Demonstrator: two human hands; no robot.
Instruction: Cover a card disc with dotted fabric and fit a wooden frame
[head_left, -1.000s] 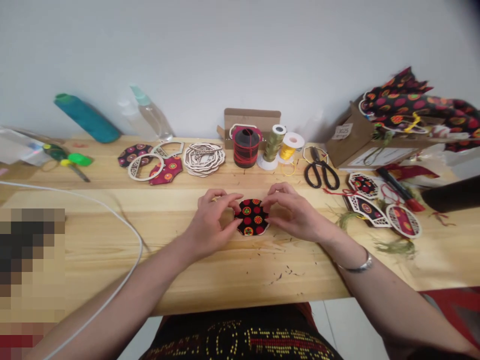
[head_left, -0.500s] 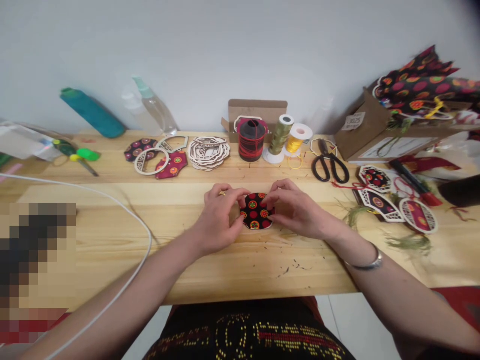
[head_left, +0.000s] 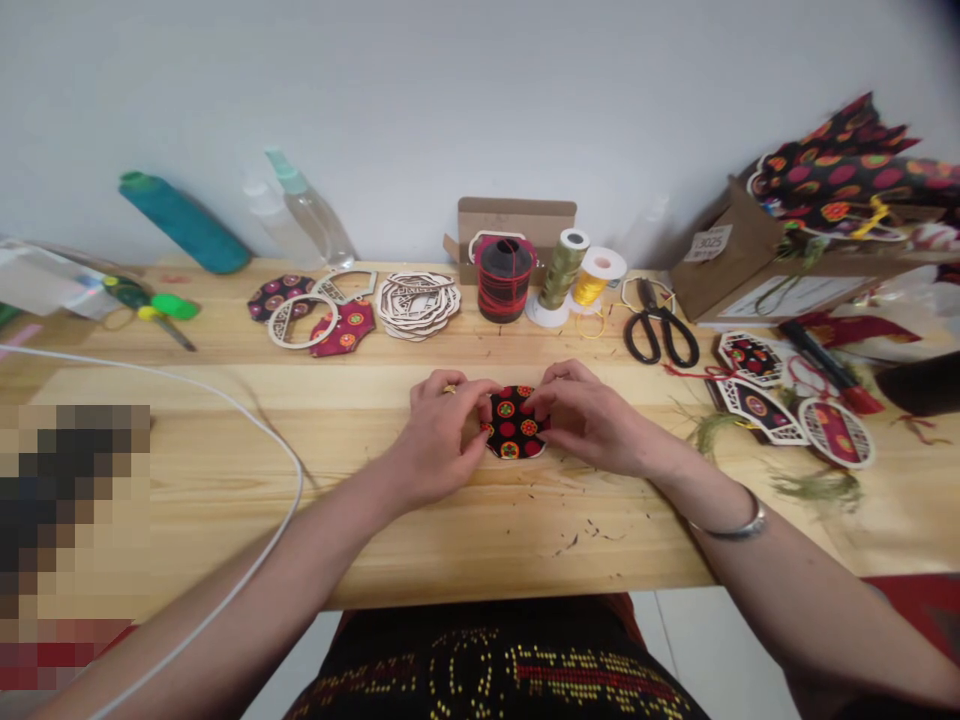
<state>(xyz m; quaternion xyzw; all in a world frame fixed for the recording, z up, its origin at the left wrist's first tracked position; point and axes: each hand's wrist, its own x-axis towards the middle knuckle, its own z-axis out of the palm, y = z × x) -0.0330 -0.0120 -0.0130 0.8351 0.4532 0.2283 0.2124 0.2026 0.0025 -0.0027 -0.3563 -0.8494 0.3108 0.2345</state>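
Note:
A small black patterned fabric piece (head_left: 513, 424) with red, green and orange round motifs lies on the wooden table, a thin pale edge showing along its lower rim. My left hand (head_left: 448, 432) grips its left side, thumb below and fingers above. On its right side my right hand (head_left: 589, 418) pinches the edge between thumb and curled fingers. Parts of both side edges are hidden by my fingertips. Small dark scraps (head_left: 581, 530) are scattered on the wood below my right hand.
Behind stand a red-and-black thread cone (head_left: 505, 282), a green spool (head_left: 564, 270) and a yellow spool (head_left: 594, 282). Black scissors (head_left: 660, 325) lie right of them. Wooden cutouts (head_left: 418, 305) are piled left. Fabric-covered frames (head_left: 761, 410) lie right. A white cable (head_left: 247, 405) crosses my left forearm.
Hardly anything differs. Both hands keep their hold on the fabric piece, with only a very slight shift of the left fingers.

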